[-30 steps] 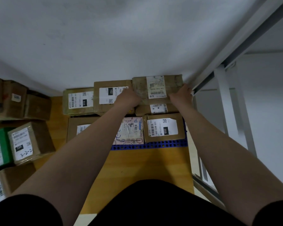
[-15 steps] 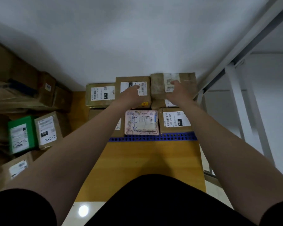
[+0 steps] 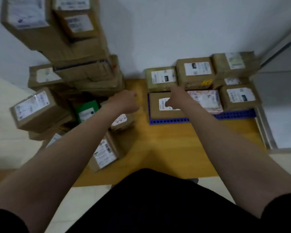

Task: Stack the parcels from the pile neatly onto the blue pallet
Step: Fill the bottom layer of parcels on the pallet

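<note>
Head view: the pile (image 3: 77,69) of cardboard parcels stands at left against the wall. The blue pallet (image 3: 235,114) at right already carries two rows of them. The left hand (image 3: 124,101) hangs over the gap between the two, fingers loosely curled under, holding nothing. The right hand (image 3: 175,97) is above the front-left parcel (image 3: 155,113) on the pallet, also loosely curled and empty; whether it touches that box I cannot tell.

The parcels look like stiff taped cartons that should keep their shape under a squeeze. Glossy tape and labels may be slick, so palms on two opposite bare side faces seem the safest hold. The small box (image 3: 123,122) beside the left forearm is probably light. The big cartons high in the pile may be heavy, and that stack leans, so taking from the loose near edge seems wise.

Blur makes every label unreadable. The pile is cut off at the top and left edges, the left forearm hides part of the small box, parcels cover most of the pallet, and both hands' fingertips are hidden.
</note>
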